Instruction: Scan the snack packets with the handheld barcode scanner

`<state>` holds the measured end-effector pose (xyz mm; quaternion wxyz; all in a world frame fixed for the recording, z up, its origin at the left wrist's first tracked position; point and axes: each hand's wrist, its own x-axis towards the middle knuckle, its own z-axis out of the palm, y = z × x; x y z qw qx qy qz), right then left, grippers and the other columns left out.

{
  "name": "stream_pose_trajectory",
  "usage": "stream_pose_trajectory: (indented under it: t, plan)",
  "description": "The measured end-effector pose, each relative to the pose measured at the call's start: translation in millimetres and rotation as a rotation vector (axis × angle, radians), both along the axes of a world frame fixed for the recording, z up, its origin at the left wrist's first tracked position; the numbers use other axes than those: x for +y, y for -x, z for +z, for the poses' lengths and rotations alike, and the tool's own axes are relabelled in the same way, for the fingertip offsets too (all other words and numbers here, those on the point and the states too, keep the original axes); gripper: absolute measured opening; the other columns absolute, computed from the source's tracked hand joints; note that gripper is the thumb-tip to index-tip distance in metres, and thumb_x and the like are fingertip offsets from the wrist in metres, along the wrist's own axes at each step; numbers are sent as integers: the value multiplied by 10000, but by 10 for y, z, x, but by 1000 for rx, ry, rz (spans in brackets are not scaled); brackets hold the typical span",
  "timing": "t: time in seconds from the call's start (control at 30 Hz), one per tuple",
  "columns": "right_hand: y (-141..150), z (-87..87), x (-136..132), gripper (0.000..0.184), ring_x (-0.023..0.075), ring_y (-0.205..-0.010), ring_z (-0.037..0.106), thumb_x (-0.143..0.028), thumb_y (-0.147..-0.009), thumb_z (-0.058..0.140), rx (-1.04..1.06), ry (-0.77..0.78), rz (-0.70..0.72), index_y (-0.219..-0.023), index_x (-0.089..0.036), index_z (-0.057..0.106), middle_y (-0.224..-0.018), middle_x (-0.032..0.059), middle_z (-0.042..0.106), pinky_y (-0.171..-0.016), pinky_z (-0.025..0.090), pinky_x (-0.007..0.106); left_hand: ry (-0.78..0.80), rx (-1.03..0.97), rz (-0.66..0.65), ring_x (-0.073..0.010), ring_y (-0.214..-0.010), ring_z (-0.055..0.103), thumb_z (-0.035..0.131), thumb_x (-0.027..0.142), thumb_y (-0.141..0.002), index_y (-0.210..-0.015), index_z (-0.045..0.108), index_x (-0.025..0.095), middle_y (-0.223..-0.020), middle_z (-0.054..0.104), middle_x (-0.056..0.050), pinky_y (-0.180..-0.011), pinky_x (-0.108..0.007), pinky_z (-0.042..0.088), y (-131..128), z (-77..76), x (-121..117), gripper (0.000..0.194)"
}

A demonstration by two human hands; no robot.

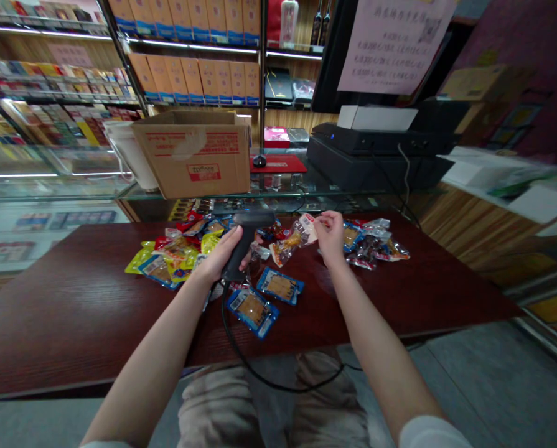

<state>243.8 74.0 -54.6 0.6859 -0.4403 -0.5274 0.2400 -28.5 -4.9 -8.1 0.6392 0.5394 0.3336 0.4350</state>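
Across the dark red bench, 2 bare hands work over a loose spread of snack packets. My left hand is closed around a black handheld barcode scanner, with the fingers wrapped over its body and its head pointing toward the far side of the bench. A black coiled cable drops from its base, past the bench edge and down toward the person's beige trousers.

My right hand is narrowed to a pinch on the upper corner of a clear vacuum-sealed snack packet. The packet tilts between the 2 hands, near the scanner's head, but I cannot tell whether it is fully off the bench.

The packet should feel light, and its slick film may slip, so the flat sealed edge looks like the safest place to hold it. Its filling seems firm under the film, though the wrapper will still flex. The scanner looks stiff and fairly light; its grip gives the surest hold, with the cable adding some drag.

Yellow and blue packets crowd the left side, 2 blue-edged packets lie nearest me, and a smaller heap sits to the right. Beyond them, a cardboard box stands on a glass counter, beside a black printer.
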Motion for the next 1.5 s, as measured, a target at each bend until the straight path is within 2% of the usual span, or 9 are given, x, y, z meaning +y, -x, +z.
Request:
stream_pose_trajectory:
  t: [0.3, 0.47, 0.8, 1.0, 1.1, 1.23, 1.3, 1.4, 1.5]
  plan:
    - [95, -4, -32, 292, 160, -795, 623, -353, -799, 645, -15, -94, 10, -1013, -257, 471, -877, -5, 588, -747, 558, 322, -30, 38, -83, -107, -357, 462, 542, 766, -857, -1105, 602, 132, -490, 550, 18, -366, -196, 314, -62, -88, 1, 684]
    - [74, -3, -2, 278, 181, -883, 620, -406, -806, 655, -60, -157, -6, -940, -264, 457, -1003, 29, 577, -803, 564, 358, -23, 5, -138, -100, -342, 423, 507, 786, -860, -1055, 609, 131, -452, 516, 28, -367, -202, 303, -60, -59, -4, 691]
    - [83, 41, -73, 267, 171, -819, 610, -355, -824, 583, -98, -32, -30, -1041, -262, 457, -901, 8, 582, -760, 537, 314, 27, -14, -88, -116, -353, 447, 577, 815, -790, -1058, 627, 149, -473, 522, 25, -371, -220, 330, -53, -12, -16, 720]
    - [-503, 122, 70, 34, 224, -914, 581, -249, -820, 523, -167, 3, -441, -840, -221, 524, -889, 50, 587, -913, 503, 410, 31, -78, 86, -114, -353, 460, 631, 795, -764, -1048, 600, 151, -476, 527, 39, -355, -208, 327, 65, -69, 103, 705]
    - [-764, 128, 48, 103, 265, -1021, 567, -159, -816, 461, -278, 78, -629, -842, -205, 549, -986, 109, 585, -1005, 446, 480, 91, -94, 174, -115, -359, 476, 602, 772, -807, -1028, 605, 153, -475, 502, 48, -358, -207, 338, 126, -63, 152, 658]
    - [-767, 108, -80, 164, 363, -1212, 494, -110, -764, 516, -485, 273, -722, -897, -171, 591, -1243, 222, 513, -1053, 356, 600, 201, -166, 283, -100, -351, 449, 523, 739, -880, -1024, 631, 137, -478, 471, 51, -364, -205, 351, 156, 5, 158, 628]
    - [-655, 119, -134, 217, 422, -1326, 401, -119, -765, 553, -581, 282, -767, -973, -155, 605, -1370, 256, 454, -1073, 291, 669, 224, -208, 304, -96, -360, 448, 483, 709, -917, -1031, 641, 128, -483, 469, 45, -370, -197, 359, 157, 44, 145, 613]
    - [-396, 128, -174, 293, 393, -1410, 359, -131, -834, 518, -743, 166, -632, -1106, -154, 623, -1448, 233, 459, -1135, 256, 647, 239, -241, 323, -95, -372, 454, 445, 669, -952, -1042, 646, 121, -497, 476, 35, -373, -190, 365, 160, 78, 133, 590]
    - [-47, 38, -191, 321, 310, -1355, 486, -184, -922, 481, -971, 111, -181, -1193, -190, 653, -1403, 169, 574, -1191, 275, 550, 243, -233, 330, -103, -372, 455, 454, 677, -945, -1061, 651, 120, -503, 479, 32, -358, -197, 347, 160, 71, 138, 603]
